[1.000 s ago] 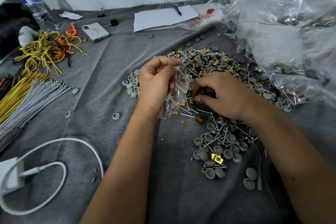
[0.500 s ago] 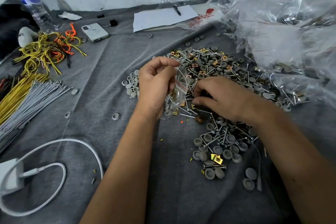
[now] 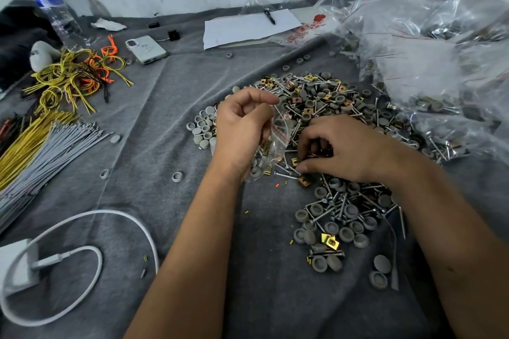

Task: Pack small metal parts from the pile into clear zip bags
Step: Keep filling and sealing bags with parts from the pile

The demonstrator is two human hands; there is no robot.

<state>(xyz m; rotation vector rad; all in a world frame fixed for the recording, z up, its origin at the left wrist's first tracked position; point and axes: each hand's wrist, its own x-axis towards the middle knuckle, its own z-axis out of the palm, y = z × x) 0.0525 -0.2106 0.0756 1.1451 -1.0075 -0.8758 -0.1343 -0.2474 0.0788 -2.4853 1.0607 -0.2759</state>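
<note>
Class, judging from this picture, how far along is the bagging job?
Done: filled bags lie heaped at the right. In hand: the left hand holds a small zip bag already holding some parts, while the right hand picks from the pile. Left: most of that pile.

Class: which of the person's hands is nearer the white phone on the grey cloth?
Left. The left hand sits right of the white phone and nearer the camera; the right hand lies farther right.
</note>
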